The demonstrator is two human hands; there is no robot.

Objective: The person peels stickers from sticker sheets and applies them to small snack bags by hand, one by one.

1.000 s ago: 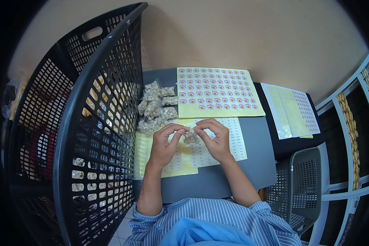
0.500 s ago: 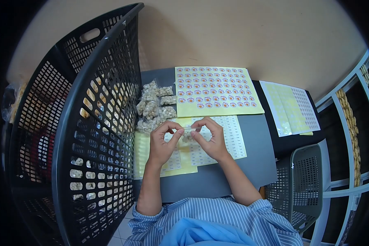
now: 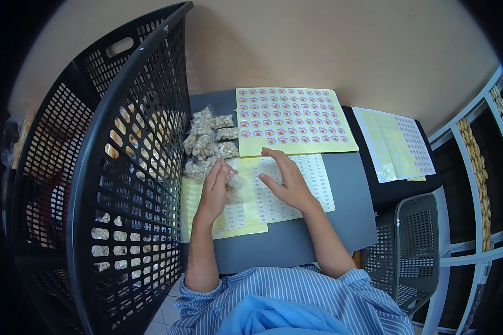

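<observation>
The small clear packet (image 3: 234,181) is pinched by the left hand (image 3: 215,190), at nine o'clock of the right hand (image 3: 285,184), which has let go and is now spread flat on the label sheet (image 3: 313,184).

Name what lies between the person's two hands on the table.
In the head view, only the sheet of small white labels lies between left hand and right hand.

Left hand (image 3: 215,187) grips small packet (image 3: 235,182), probably; right hand (image 3: 288,181) on label sheet (image 3: 313,178).
</observation>
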